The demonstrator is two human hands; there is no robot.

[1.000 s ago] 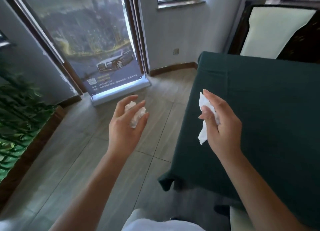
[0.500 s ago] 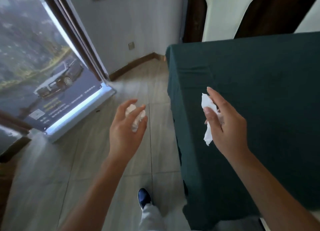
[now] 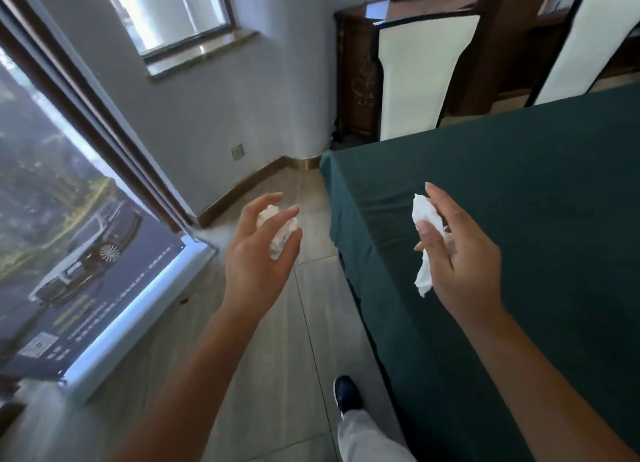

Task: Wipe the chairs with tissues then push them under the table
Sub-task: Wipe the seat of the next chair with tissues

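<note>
1. My left hand clutches a crumpled tissue, wadded ready for scrubbing.
2. My right hand pinches a looser tissue over the green-clothed table.
3. Two white-backed chairs stand beyond the table's far edge, apparently unreached.

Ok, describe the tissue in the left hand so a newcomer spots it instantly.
Start at the green-clothed table; over the floor beside it is the left hand. Its tissue is a crumpled ball, whereas the right hand's tissue hangs long.
</note>
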